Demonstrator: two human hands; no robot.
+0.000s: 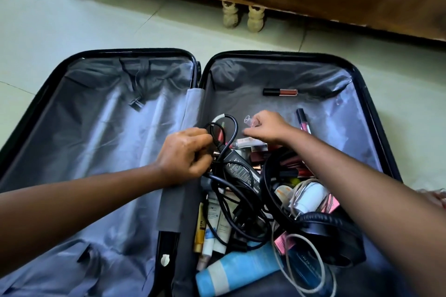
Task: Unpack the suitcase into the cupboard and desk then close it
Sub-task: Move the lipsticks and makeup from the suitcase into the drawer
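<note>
Bare forearms, no sleeves visible

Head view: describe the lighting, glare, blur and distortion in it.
Head view: soft, even daylight with faint shadows; bright sheen on the grey lining of the suitcase and pale glare on the floor tiles; wide-angle lens bows the suitcase rim and stretches both forearms at the lower corners; the right hand has slightly smeared fingertips, the left hand, gripping a black cable, looks sharper.

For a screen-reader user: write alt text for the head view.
Left hand grips a black charger cable and right hand pinches a small clear bottle over an open black suitcase, its right half cluttered with cosmetics.
</note>
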